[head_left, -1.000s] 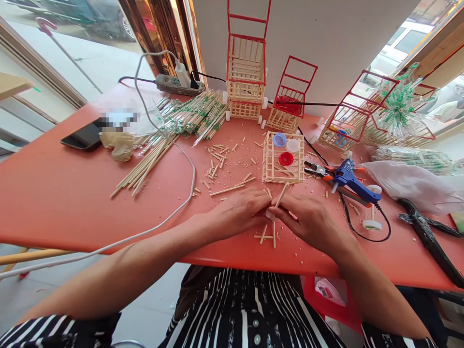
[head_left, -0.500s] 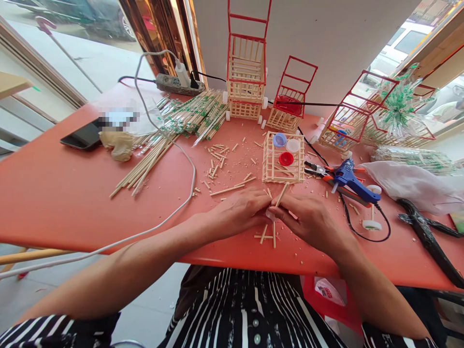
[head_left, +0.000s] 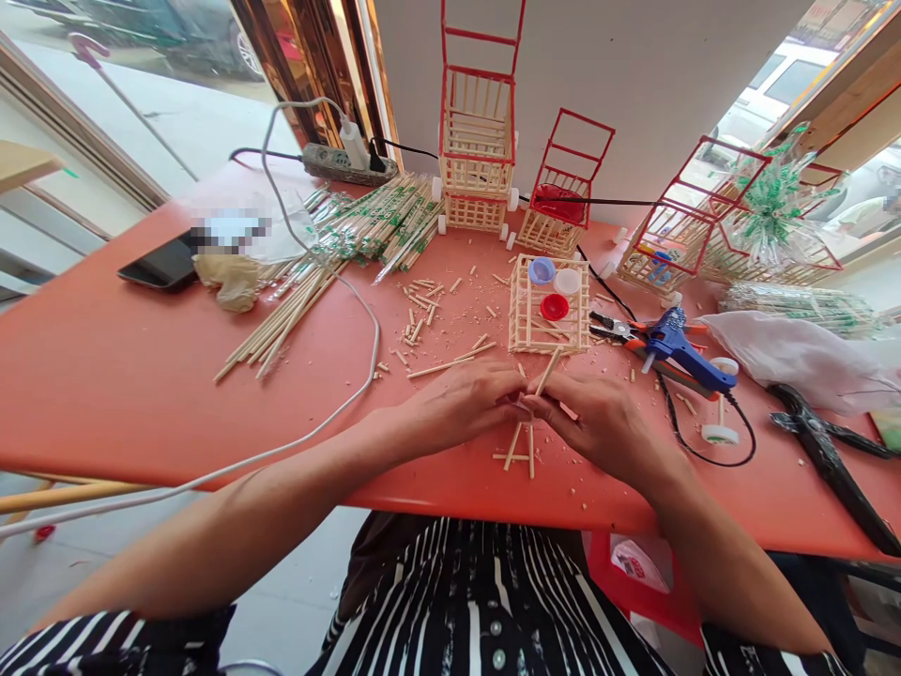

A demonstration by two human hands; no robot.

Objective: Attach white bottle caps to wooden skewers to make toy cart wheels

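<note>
My left hand point(head_left: 480, 399) and my right hand point(head_left: 587, 408) meet near the table's front edge, both with fingers closed around crossed wooden sticks point(head_left: 548, 370). The stick ends poke out above and below my fingers, and a short crosspiece lies across the lower ends. Where the sticks cross, my fingertips hide them. Just beyond my hands stands a small wooden stick crate point(head_left: 515, 305) with a blue cap point(head_left: 542, 270), a white cap point(head_left: 567, 281) and a red cap point(head_left: 555, 307) on it.
Cut stick pieces point(head_left: 417, 329) and longer sticks point(head_left: 282, 324) lie to the left. A blue glue gun point(head_left: 679, 347) and pliers point(head_left: 619, 329) are at the right. Small stick carts point(head_left: 479, 141) stand at the back. A white cable point(head_left: 378, 347) crosses the left side.
My fingertips have shifted slightly around the sticks. The sticks stay in nearly the same place, and the view has moved a little.
</note>
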